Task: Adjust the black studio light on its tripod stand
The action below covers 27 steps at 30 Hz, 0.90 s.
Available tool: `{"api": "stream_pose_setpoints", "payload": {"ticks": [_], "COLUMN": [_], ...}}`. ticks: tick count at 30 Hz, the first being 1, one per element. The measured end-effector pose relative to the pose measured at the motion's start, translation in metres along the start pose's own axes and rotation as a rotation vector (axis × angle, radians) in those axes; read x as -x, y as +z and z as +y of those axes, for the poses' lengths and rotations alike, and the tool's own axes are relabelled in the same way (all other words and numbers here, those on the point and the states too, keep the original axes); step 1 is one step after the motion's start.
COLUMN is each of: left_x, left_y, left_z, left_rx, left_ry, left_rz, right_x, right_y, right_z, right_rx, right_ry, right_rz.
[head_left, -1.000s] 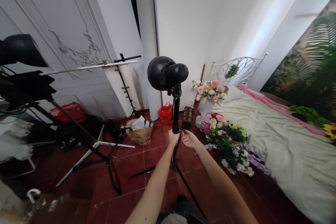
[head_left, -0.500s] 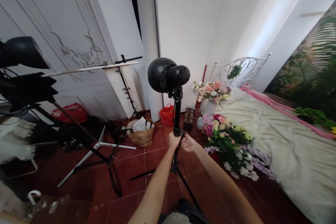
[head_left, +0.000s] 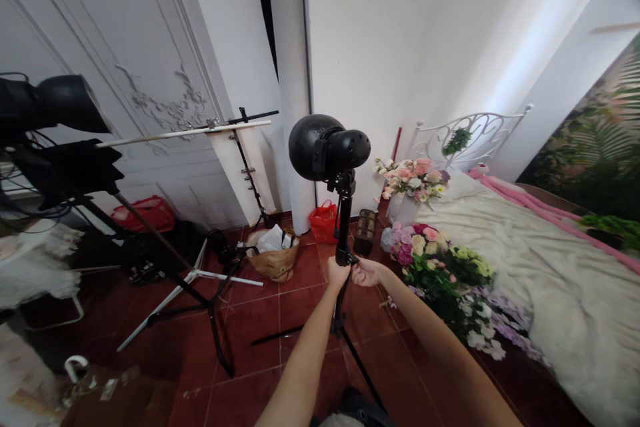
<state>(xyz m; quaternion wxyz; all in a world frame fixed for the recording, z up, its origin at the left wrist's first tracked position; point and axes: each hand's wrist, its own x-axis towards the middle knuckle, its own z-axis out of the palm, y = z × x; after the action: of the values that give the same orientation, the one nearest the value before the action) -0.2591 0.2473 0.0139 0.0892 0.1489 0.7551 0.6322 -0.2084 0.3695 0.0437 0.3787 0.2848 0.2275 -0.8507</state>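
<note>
Everything sits a little farther right than half a second ago, since the view has turned slightly left; the lamp and its stand keep their place against the wall. Glossy black lamp head with a round bowl and a narrower vented housing (head_left: 330, 148) tops a black metal tripod stand (head_left: 343, 223) in the middle of the red tiled floor (head_left: 300, 310). The lamp's long axis runs nearly level: bowl to the left and far, holed, rounded end to the right and near; the bowl's mouth is hidden. The stand's pole is roughly upright, its thin straight legs spread below.

The left hand (head_left: 339, 272) is wrapped round the pole just under its thick collar. The right hand (head_left: 367, 273) has its fingers curled in at the collar's right side, by a small black knob (head_left: 355, 259); whether they pinch it, I cannot tell.

Far left stands a tan woven basket (head_left: 280, 263); to the right, leafy pastel flowers (head_left: 425, 250) adjoin a bed's wrinkled cream cover (head_left: 560, 267).
</note>
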Motion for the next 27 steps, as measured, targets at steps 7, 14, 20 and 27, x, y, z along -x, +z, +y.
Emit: {"api": "stream_pose_setpoints", "payload": {"ticks": [7, 14, 20, 27], "left_x": [-0.003, -0.005, -0.004, -0.002], "left_y": [-0.001, 0.000, 0.002, 0.002], "left_z": [-0.004, -0.007, -0.009, -0.002], "left_rx": [-0.005, 0.002, -0.011, -0.020], "left_ry": [0.028, 0.060, 0.048, 0.002], "left_rz": [-0.025, -0.025, 0.011, 0.009], "right_x": [-0.003, 0.006, 0.009, 0.011], "right_y": [-0.028, -0.030, -0.022, -0.026], "right_z": [-0.002, -0.036, -0.030, 0.012], "right_rx": [0.232, 1.055, 1.673, 1.543], "right_ry": [-0.143, -0.190, -0.759, -0.723], "right_rz": [-0.138, 0.027, 0.402, 0.768]}}
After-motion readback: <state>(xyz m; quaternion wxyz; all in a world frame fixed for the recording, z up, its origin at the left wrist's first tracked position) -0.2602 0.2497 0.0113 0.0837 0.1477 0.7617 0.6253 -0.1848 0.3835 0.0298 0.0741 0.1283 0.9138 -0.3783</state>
